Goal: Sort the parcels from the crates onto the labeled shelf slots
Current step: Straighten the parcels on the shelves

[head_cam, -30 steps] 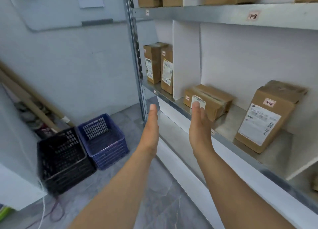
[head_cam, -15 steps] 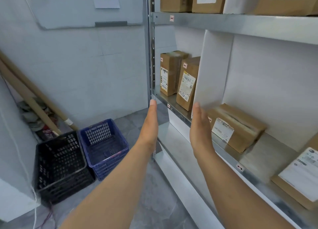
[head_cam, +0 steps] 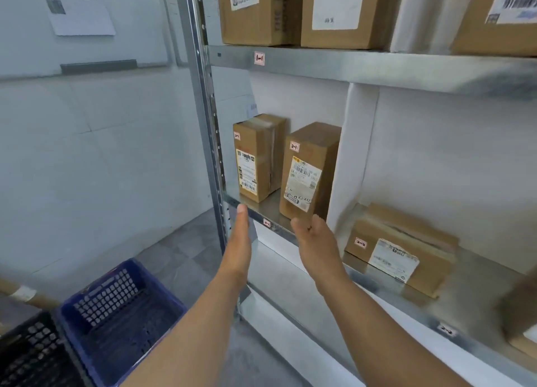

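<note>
- We hold both hands out toward the middle shelf (head_cam: 386, 285), palms facing each other, and neither carries anything
- Our left hand (head_cam: 239, 241) is seen edge-on with the fingers straight and together; its tip lies in front of the shelf's front edge, just beside the metal post (head_cam: 203, 125)
- Our right hand (head_cam: 316, 241) is relaxed and spread a little, thumb raised, gripping nothing; its fingertips (head_cam: 296, 223) lie at the lower corner of the nearer upright parcel, and we cannot tell whether they touch it
- Two brown parcels stand upright in the left slot, whose edge tag (head_cam: 266, 223) reads 2-1: the left parcel (head_cam: 255, 160) further back near the post, the right parcel (head_cam: 308, 168) closer to us and tilted slightly, beside the white divider (head_cam: 348, 154)
- Each of them has a white shipping label and a small tag marked 2-1
- Past the divider a flat parcel (head_cam: 404, 255) tagged 2-2 lies on its side in the next slot, above an edge tag (head_cam: 446, 330) reading 2-2
- More parcels (head_cam: 334, 11) stand on the top shelf, over a tag (head_cam: 259, 58) reading 1-1
- On the floor at lower left sit the blue crate (head_cam: 122, 314) and the black crate (head_cam: 32, 354), side by side and well apart from our hands
- A sheet of paper (head_cam: 78, 8) hangs on the wall at upper left
</note>
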### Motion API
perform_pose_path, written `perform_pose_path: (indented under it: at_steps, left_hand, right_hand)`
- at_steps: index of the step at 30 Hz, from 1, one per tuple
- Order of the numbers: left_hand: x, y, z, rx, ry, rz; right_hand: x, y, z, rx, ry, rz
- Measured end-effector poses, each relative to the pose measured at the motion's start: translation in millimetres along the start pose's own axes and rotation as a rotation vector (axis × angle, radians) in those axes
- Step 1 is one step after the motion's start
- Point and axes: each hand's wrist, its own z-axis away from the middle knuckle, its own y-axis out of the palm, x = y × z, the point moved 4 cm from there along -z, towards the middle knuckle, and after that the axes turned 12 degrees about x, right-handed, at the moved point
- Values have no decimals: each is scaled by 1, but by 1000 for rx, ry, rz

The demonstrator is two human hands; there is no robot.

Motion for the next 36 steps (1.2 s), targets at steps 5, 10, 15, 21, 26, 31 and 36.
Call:
perform_pose_path:
  at_steps: [5, 10, 15, 21, 26, 31, 36]
  left_hand:
    - [-3, -36, -50, 89, -85, 0]
    - [-21, -35, -84, 312, -72, -52]
    - [-20, -21, -119, 451, -68, -93]
    - [-14, -5, -161, 495, -147, -121]
    - [0, 3, -187, 535, -196, -151]
    - [18, 11, -202, 585, -193, -121]
    - [25, 13, -207, 631, -197, -124]
  right_hand:
    - [12, 17, -26, -57, 193, -104]
    - [10, 31, -51, -165, 271, -156]
    - [-11, 41, -89, -260, 297, -123]
    - [-26, 26, -119, -352, 321, -245]
    - [-38, 20, -128, -372, 362, -257]
    - [-44, 21, -138, -378, 340, -248]
    - [-46, 21, -144, -384, 349, -230]
